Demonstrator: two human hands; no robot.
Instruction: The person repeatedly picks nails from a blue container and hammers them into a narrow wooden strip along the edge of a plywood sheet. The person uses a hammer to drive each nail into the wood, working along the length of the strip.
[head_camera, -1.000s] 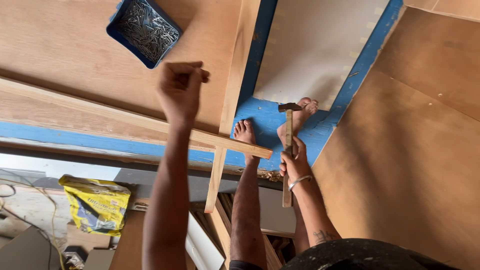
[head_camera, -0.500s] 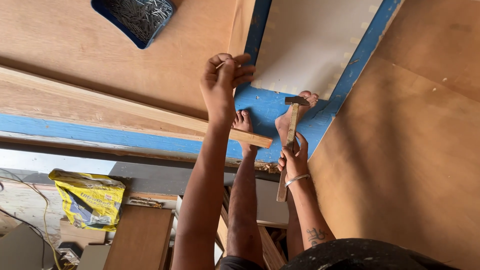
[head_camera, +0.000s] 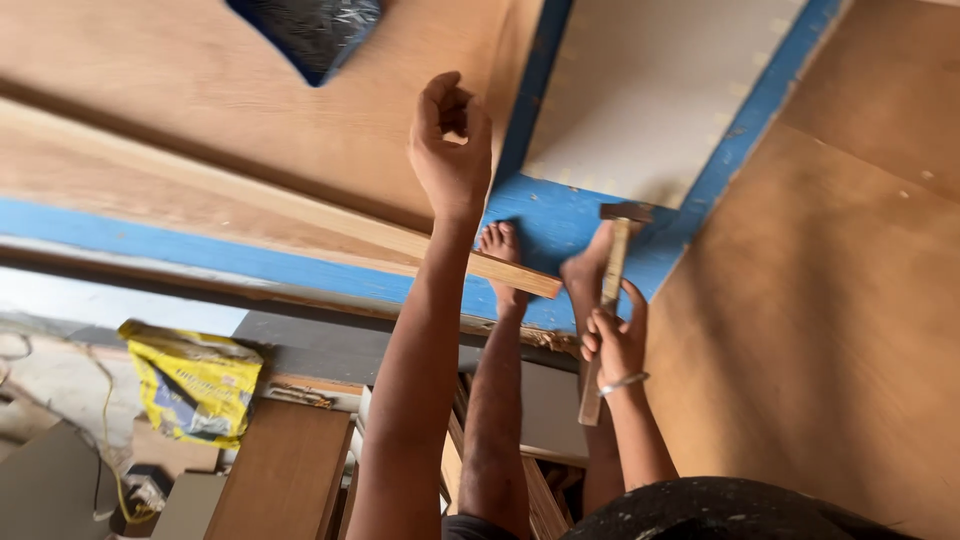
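Note:
My left hand (head_camera: 450, 150) is raised over the plywood sheet (head_camera: 230, 120), beside the upright wooden batten (head_camera: 515, 70). Its fingers are curled tightly together, and I cannot see anything between them. My right hand (head_camera: 615, 345) grips the wooden handle of a hammer (head_camera: 610, 290), whose metal head sits above my right foot (head_camera: 590, 272). Both bare feet stand on a blue-edged board (head_camera: 560, 225); my left foot (head_camera: 500, 250) is by the end of a long wooden strip (head_camera: 330, 225) that crosses the plywood.
A blue tray of nails (head_camera: 310, 30) lies on the plywood at the top edge. A white panel (head_camera: 650, 90) fills the blue frame. More plywood (head_camera: 850, 300) lies to the right. A yellow bag (head_camera: 190, 380), cables and brown boards (head_camera: 285, 470) lie at the lower left.
My left hand has moved right, away from the blue tray, to a spot beside the batten above the blue board. My right hand keeps the hammer near my foot.

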